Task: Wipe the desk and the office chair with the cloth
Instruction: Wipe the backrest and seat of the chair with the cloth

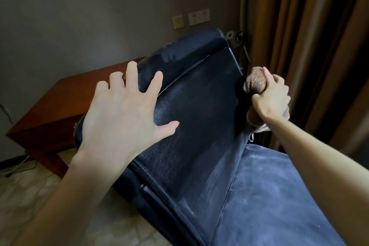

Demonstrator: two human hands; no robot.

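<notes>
The dark blue leather office chair (pixel 199 116) fills the middle of the view, its backrest leaning away from me and its dusty seat cushion (pixel 269 195) at the lower right. My left hand (pixel 123 114) lies spread with straight fingers on the backrest's left side, fingertips over its edge. My right hand (pixel 271 98) grips a bunched brownish cloth (pixel 255 84) against the backrest's right edge. The reddish-brown wooden desk (pixel 60 110) stands behind the chair at the left.
A grey wall with a switch plate (pixel 178 21) and a white socket plate (pixel 199 16) lies behind. Brown curtains (pixel 309 26) hang at the right. Cables (pixel 18 166) trail on the pale floor under the desk.
</notes>
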